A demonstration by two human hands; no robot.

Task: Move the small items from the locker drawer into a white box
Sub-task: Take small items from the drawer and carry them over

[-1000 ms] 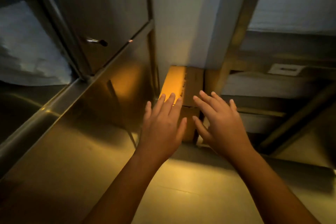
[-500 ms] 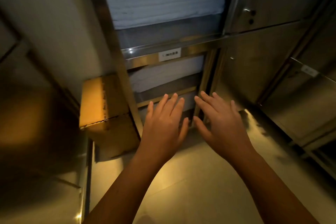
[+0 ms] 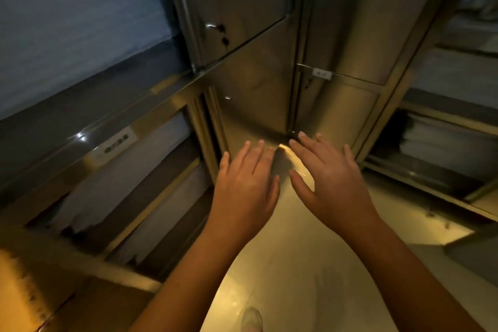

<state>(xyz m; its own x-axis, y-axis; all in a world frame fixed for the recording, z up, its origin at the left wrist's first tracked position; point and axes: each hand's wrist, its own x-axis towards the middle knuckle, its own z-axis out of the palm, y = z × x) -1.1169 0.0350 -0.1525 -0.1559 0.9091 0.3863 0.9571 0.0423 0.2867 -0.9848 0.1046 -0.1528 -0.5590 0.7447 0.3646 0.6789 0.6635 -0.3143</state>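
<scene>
- The floor [image 3: 296, 264] is running as an open strip from the shoe [image 3: 250, 318] at the bottom edge up to the foot of the locker [image 3: 256, 89].
- The left shelf rack [image 3: 89, 218] is bounding this strip on the left. Its metal rail is carrying a label [image 3: 118, 140], and white stacked material [image 3: 151, 175] is lying below the rail.
- The right shelf rack [image 3: 420, 188] is bounding the strip on the right and is holding a white stack [image 3: 444, 143].
- A cardboard box [image 3: 27, 299] is sitting in the lower left corner, beside the lower end of the left shelf rack.
- The locker is standing straight ahead between the two racks, with two columns of metal doors lying flush. A handle [image 3: 213, 26] is showing on the upper left door, and a small tag [image 3: 322, 73] on the right column.
- The left grip [image 3: 244, 186] is hovering palm down, fingers straight and apart, holding nothing.
- The right grip [image 3: 331, 180] is hovering just beside it in the same pose, fingers apart and holding nothing; the two thumbs are lying near each other without touching.
- Both grips are pointing at the locker's lower doors, fingertips lining up with the locker's base; contact cannot be told.
- Which locker panel is serving as the drawer cannot be told.
</scene>
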